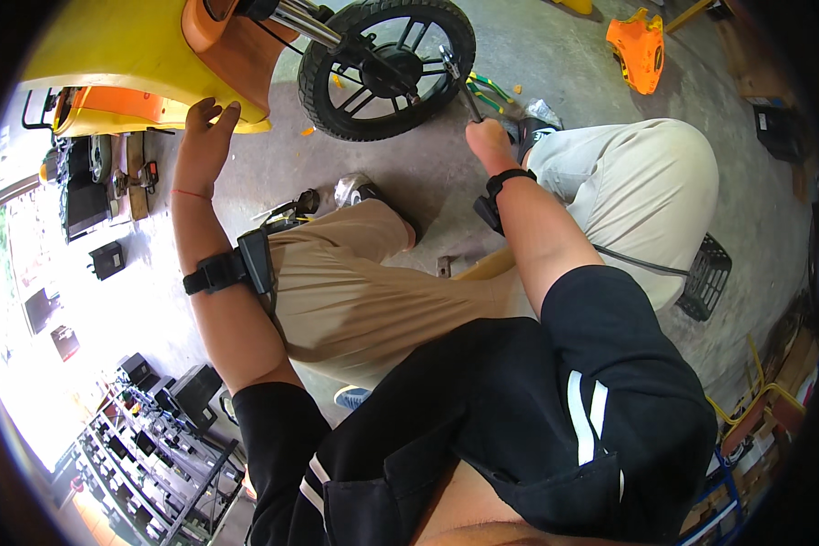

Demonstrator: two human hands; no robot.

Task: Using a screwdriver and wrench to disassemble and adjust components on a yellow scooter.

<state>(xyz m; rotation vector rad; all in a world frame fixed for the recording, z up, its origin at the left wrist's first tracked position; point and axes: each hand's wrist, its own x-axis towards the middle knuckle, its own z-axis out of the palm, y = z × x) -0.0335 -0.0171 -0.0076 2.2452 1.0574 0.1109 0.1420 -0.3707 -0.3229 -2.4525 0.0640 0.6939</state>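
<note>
My right hand (489, 139) is wrapped round the dark handle of a wrench (465, 94), whose bright metal head overlaps the right side of a black spoked wheel (394, 73). The wheel has a knobbly tyre and hangs on a silver fork tube (302, 20). At the upper left, my left hand (211, 129) is raised against the lower edge of a yellow and orange body panel (123, 50). Its thumb and fingers are bent and apart, with nothing seen between them. I cannot tell how firmly it touches the panel.
Green-handled pliers (491, 88) lie beyond the wrench. An orange plastic part (638, 50) is on the floor at the upper right. A black crate (705, 278) stands by my right leg. Power tools (146, 175) sit at the left, and a rack (155, 455) at the lower left.
</note>
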